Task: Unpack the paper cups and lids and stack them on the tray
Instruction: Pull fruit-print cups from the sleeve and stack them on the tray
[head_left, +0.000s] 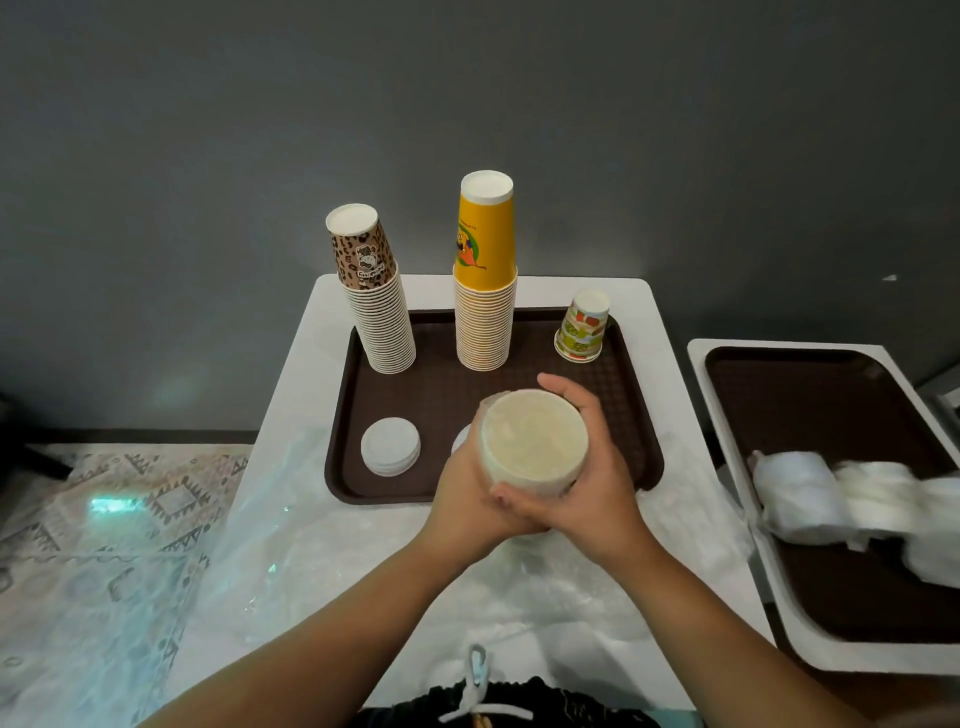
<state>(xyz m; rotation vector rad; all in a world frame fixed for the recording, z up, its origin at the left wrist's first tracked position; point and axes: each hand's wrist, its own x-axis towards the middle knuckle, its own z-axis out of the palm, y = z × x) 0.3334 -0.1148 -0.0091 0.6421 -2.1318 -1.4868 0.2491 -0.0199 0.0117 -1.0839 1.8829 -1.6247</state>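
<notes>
Both hands hold a stack of whitish lids (532, 439) above the near edge of the brown tray (441, 395). My left hand (467, 488) grips its left side and underside; my right hand (587, 467) wraps the right side, fingers curled over the far rim. On the tray stand a tall leopard-print cup stack (376, 296), a tall yellow cup stack (485, 275) and a short stack of green-patterned cups (582, 327), all upside down. A low pile of white lids (390, 446) lies at the tray's near left. Another lid pile (461, 439) is mostly hidden behind my left hand.
Crumpled clear plastic wrapping (519, 587) covers the white table (311, 332) in front of me and hangs off its left side. To the right, a second brown tray (831, 405) on another white table holds wrapped packages in plastic (841, 499). A grey wall stands behind.
</notes>
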